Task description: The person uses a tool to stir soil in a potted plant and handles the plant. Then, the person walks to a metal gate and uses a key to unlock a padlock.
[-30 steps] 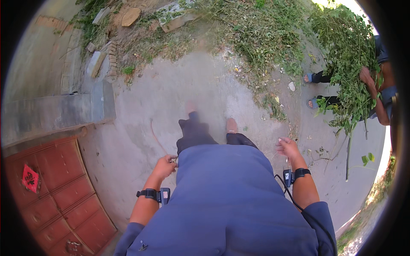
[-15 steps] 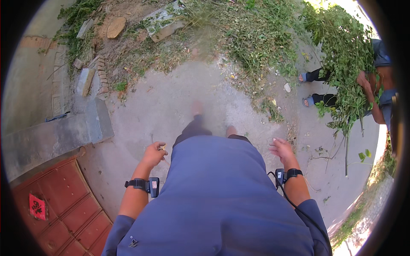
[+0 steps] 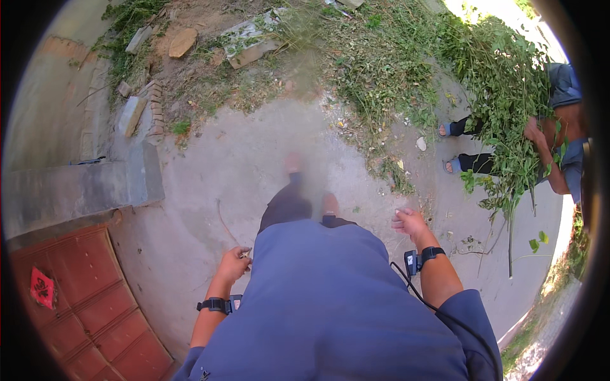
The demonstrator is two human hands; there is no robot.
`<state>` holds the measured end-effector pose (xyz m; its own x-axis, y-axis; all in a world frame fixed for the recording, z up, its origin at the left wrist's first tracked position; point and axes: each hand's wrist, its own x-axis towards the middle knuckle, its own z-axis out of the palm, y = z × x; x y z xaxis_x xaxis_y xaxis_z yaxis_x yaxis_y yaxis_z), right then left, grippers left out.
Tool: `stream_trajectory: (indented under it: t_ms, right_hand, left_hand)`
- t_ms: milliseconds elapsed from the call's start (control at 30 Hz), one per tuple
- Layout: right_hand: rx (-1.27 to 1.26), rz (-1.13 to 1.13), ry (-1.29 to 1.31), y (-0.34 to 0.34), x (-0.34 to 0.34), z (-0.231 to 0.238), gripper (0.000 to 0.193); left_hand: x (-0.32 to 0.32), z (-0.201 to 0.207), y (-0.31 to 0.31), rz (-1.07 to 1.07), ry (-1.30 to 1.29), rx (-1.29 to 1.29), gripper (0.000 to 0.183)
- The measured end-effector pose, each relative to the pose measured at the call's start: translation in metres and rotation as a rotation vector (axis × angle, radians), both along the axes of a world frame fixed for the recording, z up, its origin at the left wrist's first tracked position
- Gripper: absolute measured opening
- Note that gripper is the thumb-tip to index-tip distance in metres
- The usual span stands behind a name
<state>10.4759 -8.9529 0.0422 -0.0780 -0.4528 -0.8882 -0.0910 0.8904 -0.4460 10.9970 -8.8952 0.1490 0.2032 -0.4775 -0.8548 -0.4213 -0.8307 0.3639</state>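
Concrete: I see bare yard [image 3: 267, 146] underfoot in the head view.
Left hand [image 3: 233, 264]: curled shut on a thin stick [image 3: 223, 222], pointing ahead beside my leg.
Right hand [image 3: 410, 222]: loose, fingers part bent, grasping nothing.
Cut greenery [image 3: 508, 95]: well apart at right, in another person's arms [image 3: 546, 159].
Progress: I judge nothing gathered by me yet.

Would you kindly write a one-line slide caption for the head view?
Left hand pinching a thin twig, right hand empty, over bare concrete ground beside another person's leafy branch bundle.
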Motion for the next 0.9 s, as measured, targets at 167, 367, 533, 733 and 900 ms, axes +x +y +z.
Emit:
stream_trajectory:
  t_ms: [167, 367, 533, 733, 900]
  right_hand:
    - [-0.024, -0.095, -0.003, 0.014, -0.009, 0.013, 0.036]
    - [-0.172, -0.003, 0.037, 0.031, 0.005, -0.060, 0.033]
    - [-0.152, -0.171, 0.043, 0.037, 0.006, -0.011, 0.037]
    - [-0.128, -0.229, 0.121, 0.072, 0.015, -0.024, 0.037]
    - [-0.119, -0.436, 0.016, 0.089, 0.045, -0.005, 0.036]
  left_hand:
    - [0.013, -0.002, 0.008, -0.054, 0.028, 0.013, 0.044]
    - [0.012, 0.008, -0.043, -0.358, -0.034, -0.097, 0.040]
    - [0.016, 0.013, -0.100, -0.702, -0.007, -0.143, 0.039]
    - [0.010, 0.027, -0.154, -0.878, -0.010, -0.111, 0.037]
    - [-0.001, 0.064, -0.168, -0.942, -0.056, -0.097, 0.038]
